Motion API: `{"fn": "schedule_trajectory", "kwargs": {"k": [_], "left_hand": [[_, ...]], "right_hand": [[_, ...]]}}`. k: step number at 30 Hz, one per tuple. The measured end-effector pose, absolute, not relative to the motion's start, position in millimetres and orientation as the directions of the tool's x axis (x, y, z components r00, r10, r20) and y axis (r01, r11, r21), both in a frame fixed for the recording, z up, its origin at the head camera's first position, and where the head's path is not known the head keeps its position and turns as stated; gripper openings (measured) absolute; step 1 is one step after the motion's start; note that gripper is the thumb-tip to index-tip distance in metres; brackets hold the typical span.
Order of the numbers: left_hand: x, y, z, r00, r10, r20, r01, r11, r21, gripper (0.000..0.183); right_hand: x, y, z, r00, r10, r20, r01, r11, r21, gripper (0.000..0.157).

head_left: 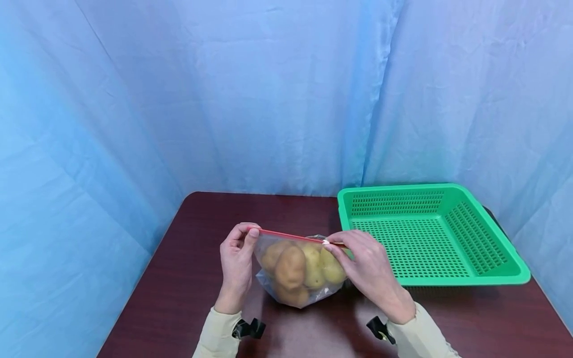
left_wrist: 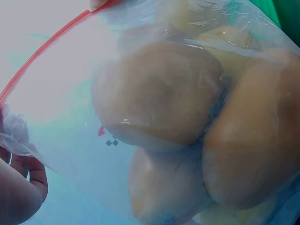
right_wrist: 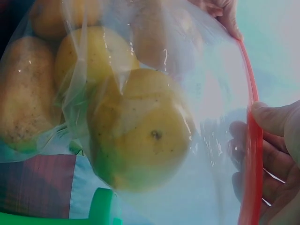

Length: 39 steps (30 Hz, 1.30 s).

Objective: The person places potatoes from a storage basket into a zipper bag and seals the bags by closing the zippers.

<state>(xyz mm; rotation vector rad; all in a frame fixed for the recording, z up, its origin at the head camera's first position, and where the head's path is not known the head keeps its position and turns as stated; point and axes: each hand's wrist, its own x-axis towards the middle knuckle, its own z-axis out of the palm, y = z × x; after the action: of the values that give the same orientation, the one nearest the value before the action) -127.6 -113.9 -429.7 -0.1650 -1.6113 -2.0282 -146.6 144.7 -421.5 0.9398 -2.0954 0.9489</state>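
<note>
A clear plastic zip bag point(head_left: 264, 286) with a red strip along its top point(head_left: 286, 235) holds several potatoes point(head_left: 291, 268), some brownish and some yellower. My left hand point(head_left: 237, 256) pinches the bag's upper left corner between thumb and fingers. On the right side, my right hand point(head_left: 364, 261) grips the red strip, thumb and forefinger at a small white slider point(head_left: 326, 242). In the right wrist view the thumb lies on the strip and the other fingers sit behind the plastic. The left wrist view shows potatoes point(left_wrist: 159, 93) pressed close together behind the film.
A green plastic basket point(head_left: 434, 284) with perforated sides and bottom stands at the right of the dark reddish-brown table point(head_left: 179, 288), just beyond my right hand. Blue cloth point(head_left: 268, 99) hangs behind and beside the table. Black straps point(head_left: 248, 328) sit at both wrists.
</note>
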Motion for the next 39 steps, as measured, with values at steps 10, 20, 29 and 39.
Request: {"fn": "schedule_trajectory", "kwargs": {"k": [10,20,29,39], "left_hand": [[-128.2,-114.8,-430.2,-0.851,-0.333,0.406,0.47,-0.14,0.871,0.006],[-128.2,-115.3,-429.7,-0.852,-0.326,0.409,0.467,-0.123,0.876,0.012],[-128.4,-115.7,-429.7,-0.85,-0.326,0.413,0.47,-0.119,0.874,0.005],[-128.4,-116.6,-431.5,-0.849,-0.324,0.418,0.479,-0.134,0.868,0.005]], "right_hand": [[-146.5,148.2,-421.8,-0.562,-0.339,0.755,-0.79,0.49,-0.368,0.015],[-146.6,152.9,-424.4,-0.56,-0.329,0.76,-0.788,0.497,-0.365,0.016],[-144.6,156.4,-425.5,-0.58,-0.313,0.752,-0.769,0.515,-0.378,0.016],[-142.6,160.8,-425.8,-0.608,-0.309,0.731,-0.747,0.533,-0.397,0.018]]}}
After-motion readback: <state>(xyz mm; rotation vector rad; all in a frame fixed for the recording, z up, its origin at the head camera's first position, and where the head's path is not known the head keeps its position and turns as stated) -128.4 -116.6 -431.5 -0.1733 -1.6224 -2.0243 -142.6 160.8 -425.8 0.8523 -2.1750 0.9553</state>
